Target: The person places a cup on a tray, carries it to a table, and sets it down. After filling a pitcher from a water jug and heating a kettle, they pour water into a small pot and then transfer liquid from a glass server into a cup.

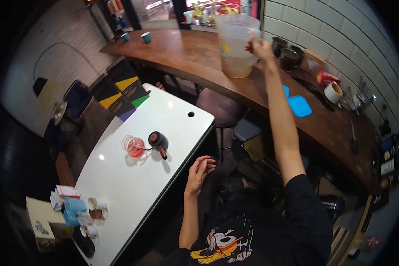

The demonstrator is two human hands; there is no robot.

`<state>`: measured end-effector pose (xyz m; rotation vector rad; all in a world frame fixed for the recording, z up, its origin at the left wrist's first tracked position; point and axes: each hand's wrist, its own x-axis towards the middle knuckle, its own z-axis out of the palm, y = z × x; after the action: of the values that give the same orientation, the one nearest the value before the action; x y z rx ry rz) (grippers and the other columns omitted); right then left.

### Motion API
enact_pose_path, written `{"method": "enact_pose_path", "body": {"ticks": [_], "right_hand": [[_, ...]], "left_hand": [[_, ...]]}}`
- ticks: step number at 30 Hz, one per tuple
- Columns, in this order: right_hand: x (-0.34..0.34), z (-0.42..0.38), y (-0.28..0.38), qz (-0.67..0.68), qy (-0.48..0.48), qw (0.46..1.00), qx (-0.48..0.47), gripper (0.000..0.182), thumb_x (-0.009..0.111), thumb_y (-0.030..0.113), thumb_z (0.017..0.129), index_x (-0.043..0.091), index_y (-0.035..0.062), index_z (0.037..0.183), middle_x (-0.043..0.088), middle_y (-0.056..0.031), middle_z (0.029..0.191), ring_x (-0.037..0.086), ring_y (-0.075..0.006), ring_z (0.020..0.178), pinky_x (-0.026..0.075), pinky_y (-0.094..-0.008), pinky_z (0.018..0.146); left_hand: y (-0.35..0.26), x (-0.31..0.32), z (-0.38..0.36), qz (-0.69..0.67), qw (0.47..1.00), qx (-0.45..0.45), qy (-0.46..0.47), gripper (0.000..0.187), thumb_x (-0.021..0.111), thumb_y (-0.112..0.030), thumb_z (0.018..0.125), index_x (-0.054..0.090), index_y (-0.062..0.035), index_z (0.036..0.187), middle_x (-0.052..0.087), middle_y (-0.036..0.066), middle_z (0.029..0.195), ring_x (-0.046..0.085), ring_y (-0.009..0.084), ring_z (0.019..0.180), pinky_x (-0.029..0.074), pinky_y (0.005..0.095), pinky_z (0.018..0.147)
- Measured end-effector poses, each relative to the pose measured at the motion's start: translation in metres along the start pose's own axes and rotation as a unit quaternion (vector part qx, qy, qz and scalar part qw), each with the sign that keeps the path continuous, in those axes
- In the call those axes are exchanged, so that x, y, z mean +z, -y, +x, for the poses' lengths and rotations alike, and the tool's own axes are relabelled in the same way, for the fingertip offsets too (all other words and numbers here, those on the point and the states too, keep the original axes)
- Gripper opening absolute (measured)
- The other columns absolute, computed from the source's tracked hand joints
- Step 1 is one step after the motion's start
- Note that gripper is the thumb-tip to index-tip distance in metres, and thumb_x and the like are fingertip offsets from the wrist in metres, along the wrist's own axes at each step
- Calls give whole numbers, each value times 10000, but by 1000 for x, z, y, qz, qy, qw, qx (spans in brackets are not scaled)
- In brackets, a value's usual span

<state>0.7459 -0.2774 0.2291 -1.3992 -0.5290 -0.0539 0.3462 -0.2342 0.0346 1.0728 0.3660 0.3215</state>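
Observation:
My right hand (260,48) reaches far forward over the wooden counter (181,44), its fingers closed round the handle of a large translucent plastic pitcher (235,40). Cloudy pale-brown liquid fills the lower part of the pitcher, which is upright at the counter. My left hand (200,173) hangs beside the edge of the white table (159,106), fingers loosely bent and apart with nothing in them. Nearest to it on that table are a dark kettle with a brown handle (157,139) and a glass vessel with red liquid (134,150). Blue plastic lids (299,106) lie on the counter beneath my right forearm.
Dark cups (289,57), a white cup (333,92) and a red packet (327,78) line the tiled wall. Two teal cups (146,37) stand at the counter's far left. Decorated cups (97,204) crowd the white table's near end. A round stool (219,108) fills the gap between.

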Motion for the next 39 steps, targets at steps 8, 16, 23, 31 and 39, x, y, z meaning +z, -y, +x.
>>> {"method": "enact_pose_path", "body": {"ticks": [8, 16, 23, 31, 39], "right_hand": [[18, 41, 9, 64, -70, 989, 109, 409, 724, 381, 728, 620, -14, 695, 581, -50, 599, 508, -108, 472, 410, -262, 470], [10, -2, 41, 0, -154, 987, 55, 407, 719, 305, 738, 536, -1, 545, 438, 8, 525, 339, -84, 428, 250, -300, 395], [-66, -50, 71, 23, 82, 996, 8, 358, 647, 357, 816, 619, 21, 940, 501, 18, 640, 390, -38, 480, 303, -208, 428], [-36, -164, 72, 164, 222, 950, 149, 305, 611, 297, 835, 578, 49, 1010, 571, -64, 995, 547, -172, 945, 439, -334, 848], [77, -333, 47, 148, 533, 808, 204, 367, 735, 218, 762, 457, 21, 897, 506, -38, 772, 480, -94, 666, 418, -238, 649]], "left_hand": [[0, 1, 9, 36, 998, 6, -46, 281, 448, -201, 964, 496, -16, 1170, 566, 100, 1057, 565, 151, 948, 471, 296, 856], [-6, 6, 5, 58, 995, 26, -76, 311, 477, -248, 956, 492, -35, 1183, 570, 90, 1049, 561, 145, 947, 456, 284, 863], [-36, 14, -8, 47, 991, 88, -93, 343, 448, -216, 968, 415, -45, 1264, 545, 75, 1099, 543, 128, 974, 437, 269, 870], [-86, -1, -100, 116, 935, 272, -196, 677, 428, -506, 908, 276, -58, 1392, 420, 132, 1299, 410, 225, 1214, 297, 386, 1027], [-43, -16, -269, 100, 900, 244, -348, 963, 439, -707, 789, 173, -50, 1441, 284, 184, 1433, 269, 296, 1338, 199, 474, 1075]]}}
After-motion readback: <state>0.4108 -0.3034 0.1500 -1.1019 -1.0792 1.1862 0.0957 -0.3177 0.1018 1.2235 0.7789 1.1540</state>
